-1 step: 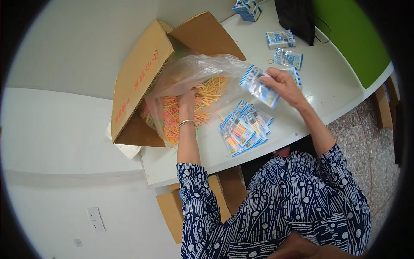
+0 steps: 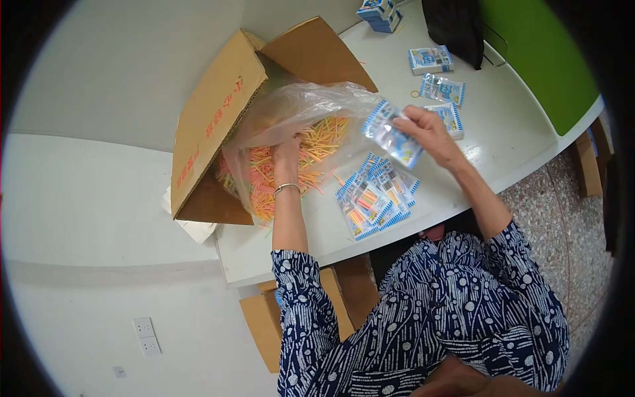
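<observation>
Blue-and-white packet (image 2: 390, 137): we are pinching it, right hand (image 2: 432, 133) clamped; left hand (image 2: 286, 159) we are holding among pastel sticks (image 2: 325, 140), fingers partly hidden, closure unclear.

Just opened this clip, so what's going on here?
A person's left hand is in among the colourful little sticks in a clear plastic bag, which spills from an open cardboard box on the white table. The right hand holds up a blue-and-clear packet beside the bag. A loose pile of packets, some showing sticks inside, lies near the table's front edge.
</observation>
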Demonstrator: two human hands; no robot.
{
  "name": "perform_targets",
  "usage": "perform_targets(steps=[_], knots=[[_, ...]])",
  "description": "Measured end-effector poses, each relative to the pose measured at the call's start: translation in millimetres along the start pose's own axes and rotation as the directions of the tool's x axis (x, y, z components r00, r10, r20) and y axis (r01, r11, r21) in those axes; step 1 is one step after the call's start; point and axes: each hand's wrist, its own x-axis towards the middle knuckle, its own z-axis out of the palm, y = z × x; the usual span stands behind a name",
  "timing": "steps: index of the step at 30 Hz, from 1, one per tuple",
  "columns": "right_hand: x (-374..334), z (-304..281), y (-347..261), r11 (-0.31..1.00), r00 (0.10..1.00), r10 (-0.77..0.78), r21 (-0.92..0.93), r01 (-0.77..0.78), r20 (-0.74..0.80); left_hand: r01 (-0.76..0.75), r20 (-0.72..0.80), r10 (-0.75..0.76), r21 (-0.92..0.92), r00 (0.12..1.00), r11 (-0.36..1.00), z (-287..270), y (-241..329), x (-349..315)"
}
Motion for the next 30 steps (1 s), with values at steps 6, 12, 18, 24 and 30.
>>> perform_targets(steps=[6,12,18,24,30], knots=[[35,80,45,0.84,0.986,0.147,0.516,-0.169,0.084,0.316,0.086,-0.312,-0.46,0.946,0.83,8,0,-13],[84,152,65,0.574,0.972,0.23,0.812,-0.101,-0.041,0.384,0.095,-0.395,-0.522,0.914,0.762,1,-30,-18],[93,158,67,0.407,0.958,0.266,0.913,-0.011,-0.107,0.181,0.055,-0.199,-0.691,0.978,0.7,48,-20,-47],[94,159,69,0.392,0.957,0.282,0.919,-0.048,-0.071,-0.015,-0.11,-0.059,-0.572,0.992,0.82,57,-22,-55],[94,150,68,0.458,0.974,0.224,0.885,-0.08,-0.027,0.147,0.076,-0.131,-0.687,0.988,0.712,49,-24,-47]])
